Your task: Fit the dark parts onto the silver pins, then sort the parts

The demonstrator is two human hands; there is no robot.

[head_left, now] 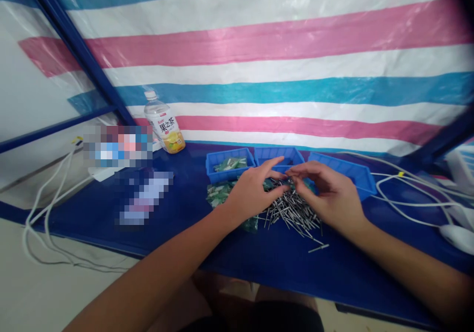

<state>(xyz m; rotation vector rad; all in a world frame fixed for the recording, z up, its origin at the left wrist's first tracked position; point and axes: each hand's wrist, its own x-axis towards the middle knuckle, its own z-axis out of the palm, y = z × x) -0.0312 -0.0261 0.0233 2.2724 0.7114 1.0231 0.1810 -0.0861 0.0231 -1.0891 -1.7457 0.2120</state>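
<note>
My left hand (255, 189) and my right hand (328, 191) meet fingertip to fingertip above a heap of thin metal pins (292, 211) on the blue table (185, 233). Both hands pinch something small between thumb and fingers; it is too small to name. The left index finger sticks out. A pile of small green parts (219, 194) lies under and left of my left hand. One pin (318, 247) lies apart near the front.
Three blue bins (229, 165) stand in a row behind the hands, the left one holding green parts. A drink bottle (165, 125) stands at the back left. White cables (407, 194) and a white device (459, 236) lie right. A striped tarp forms the back wall.
</note>
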